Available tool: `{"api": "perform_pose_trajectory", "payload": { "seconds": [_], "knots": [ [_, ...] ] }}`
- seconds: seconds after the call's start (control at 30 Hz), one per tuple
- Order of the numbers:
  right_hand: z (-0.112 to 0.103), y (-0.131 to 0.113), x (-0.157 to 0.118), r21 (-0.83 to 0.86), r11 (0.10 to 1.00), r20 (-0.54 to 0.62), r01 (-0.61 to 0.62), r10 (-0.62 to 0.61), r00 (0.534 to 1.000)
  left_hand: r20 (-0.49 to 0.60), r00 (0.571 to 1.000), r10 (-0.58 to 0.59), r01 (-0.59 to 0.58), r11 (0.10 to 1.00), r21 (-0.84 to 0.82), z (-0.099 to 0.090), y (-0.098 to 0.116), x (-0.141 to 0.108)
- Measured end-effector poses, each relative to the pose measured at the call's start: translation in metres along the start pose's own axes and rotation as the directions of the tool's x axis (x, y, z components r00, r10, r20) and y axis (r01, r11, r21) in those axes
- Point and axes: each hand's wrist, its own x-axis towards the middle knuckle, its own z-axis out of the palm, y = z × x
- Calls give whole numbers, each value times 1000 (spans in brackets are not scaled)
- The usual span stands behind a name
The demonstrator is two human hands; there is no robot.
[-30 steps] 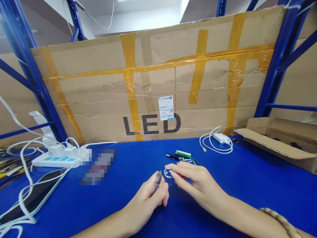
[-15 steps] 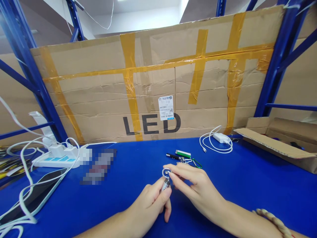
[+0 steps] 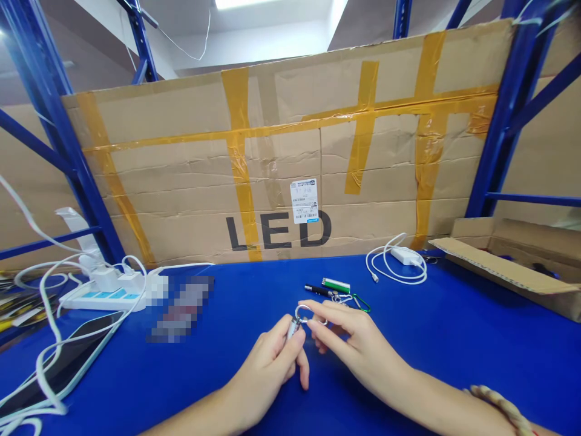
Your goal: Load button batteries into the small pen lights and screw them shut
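My left hand [image 3: 272, 360] is closed on a small silver cylinder [image 3: 293, 328], which looks like a keychain flashlight. It tilts upward between thumb and fingers, its lower part hidden in the hand. A silver metal loop [image 3: 298, 309], looking like a carabiner clip, joins its top end. With thumb and index finger, my right hand [image 3: 351, 333] pinches this loop; part of it is behind the fingers. Just beyond the hands lie a black pen-like keychain light [image 3: 318, 290] and a green one [image 3: 336, 284], with a green carabiner [image 3: 362, 303] and a silver clip beside them.
A white charger with cable [image 3: 403, 255] lies at the back right, near an open cardboard box [image 3: 503, 263]. To the left are a white power strip [image 3: 86, 298], a phone [image 3: 68, 351], loose white cables and a blurred flat item [image 3: 181, 309]. Large cardboard [image 3: 190, 188] stands behind the blue table.
The silver cylinder and my left hand have moved slightly left and up. The loop has turned from facing the camera to stretching sideways toward my right hand. The view has tipped slightly upward.
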Motion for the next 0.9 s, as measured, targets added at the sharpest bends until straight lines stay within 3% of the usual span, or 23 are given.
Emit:
{"api": "perform_pose_trajectory", "payload": {
  "seconds": [0.1,0.27,0.43,0.6,0.7,0.77,0.9],
  "knots": [
    [0,7,1,16,995,46,-97,96,994,-65,998,24,-11,981,195,-10,-1,4],
    [-3,17,3,-257,948,102,-190,222,970,-150,988,29,56,846,531,-24,-9,11],
    [-4,14,1,-402,893,166,-203,289,943,-157,988,10,87,797,598,-30,-16,13],
    [-12,12,3,-456,865,97,-210,283,954,-230,972,-47,190,729,657,-34,-9,13],
    [-27,14,10,-594,775,-15,-215,257,966,-285,957,-45,248,633,733,-39,-5,13],
    [-38,15,14,-710,661,-73,-243,274,959,-319,947,-23,276,562,780,-43,-5,13],
    [-51,15,18,-838,459,-80,-295,432,898,-367,929,-39,338,493,802,-50,-7,15]
  ]
}}
